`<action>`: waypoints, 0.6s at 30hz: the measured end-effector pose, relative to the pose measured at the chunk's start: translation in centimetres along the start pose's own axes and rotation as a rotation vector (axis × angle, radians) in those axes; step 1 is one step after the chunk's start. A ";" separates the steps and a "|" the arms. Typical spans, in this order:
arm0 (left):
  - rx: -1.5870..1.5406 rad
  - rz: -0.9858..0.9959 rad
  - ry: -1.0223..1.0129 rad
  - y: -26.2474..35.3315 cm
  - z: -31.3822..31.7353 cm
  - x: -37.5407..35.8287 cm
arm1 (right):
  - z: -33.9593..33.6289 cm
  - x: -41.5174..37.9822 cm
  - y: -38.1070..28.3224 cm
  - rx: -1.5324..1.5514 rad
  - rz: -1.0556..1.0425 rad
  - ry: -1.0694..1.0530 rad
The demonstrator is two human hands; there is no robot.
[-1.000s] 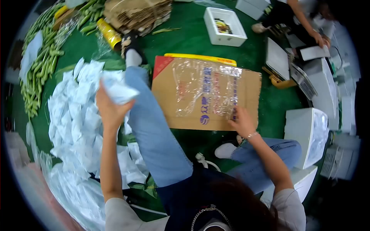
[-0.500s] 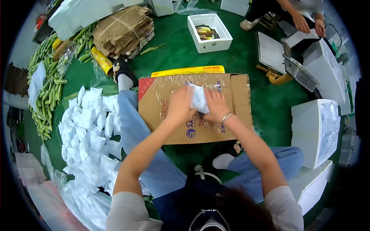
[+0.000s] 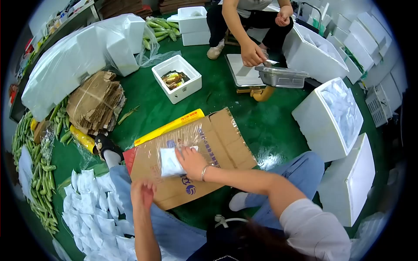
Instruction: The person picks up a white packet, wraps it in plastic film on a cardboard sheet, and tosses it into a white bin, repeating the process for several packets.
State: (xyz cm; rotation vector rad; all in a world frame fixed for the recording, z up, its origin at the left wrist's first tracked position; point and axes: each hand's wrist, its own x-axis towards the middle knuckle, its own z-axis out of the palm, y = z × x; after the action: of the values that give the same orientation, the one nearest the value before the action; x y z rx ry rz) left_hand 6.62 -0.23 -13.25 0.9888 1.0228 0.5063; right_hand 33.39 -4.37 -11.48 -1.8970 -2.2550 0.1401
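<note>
A puffy white pouch (image 3: 172, 162) lies on a flat cardboard piece (image 3: 230, 143) wrapped in clear film. My right hand (image 3: 191, 162), with a bracelet at the wrist, grips the pouch's right edge, fingers over its top. My left hand (image 3: 143, 194) hovers near the cardboard's lower left corner, over my leg. Its fingers are loosely bent and apart, and nothing shows in them. To its left, a heap of similar white pouches (image 3: 93, 217) covers the floor beside my leg.
Beyond the cardboard lie a yellow roll (image 3: 170, 127) and a white foam box (image 3: 177, 89). A co-worker's hand (image 3: 254, 54) is over a scale (image 3: 246, 71) near a clear plastic tub (image 3: 281, 77). Foam boxes (image 3: 311, 117) stand right; green corn (image 3: 41, 174) lies left.
My left hand has let go of the pouch and moved down and left. My right hand stays on it. The view has turned, and the co-worker's hand has moved over the scale.
</note>
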 end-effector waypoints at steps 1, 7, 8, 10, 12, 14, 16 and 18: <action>0.175 0.066 -0.005 1.0 0.9 1.1 | -0.1 -0.8 -0.2 -0.015 -0.143 -0.016; 1.201 0.903 -0.134 5.4 7.1 3.3 | -1.0 2.5 2.1 0.225 -0.142 -0.189; 1.265 0.888 -0.187 6.4 7.8 2.6 | -0.2 2.7 2.4 0.312 -0.158 -0.247; 1.379 0.881 -0.209 7.9 8.0 2.9 | -0.5 4.5 3.8 0.437 -0.167 -0.378; 1.544 0.967 -0.202 8.6 7.6 4.0 | -1.4 4.3 4.4 0.649 -0.134 -0.423; 1.526 0.978 -0.212 8.2 7.0 5.9 | -1.7 0.4 2.3 0.763 0.111 -0.149; 1.500 1.033 -0.200 8.4 6.5 6.2 | -1.3 -3.5 0.1 0.670 0.346 0.304; 1.503 1.026 -0.192 8.6 6.7 5.9 | -1.5 -7.2 -1.9 0.349 0.296 0.426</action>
State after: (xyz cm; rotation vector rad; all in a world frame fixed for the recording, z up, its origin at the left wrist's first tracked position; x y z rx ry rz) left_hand 15.96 5.56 -7.45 2.8963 0.5135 0.3694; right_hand 32.99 -11.88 -10.29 -1.8448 -1.5588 0.1435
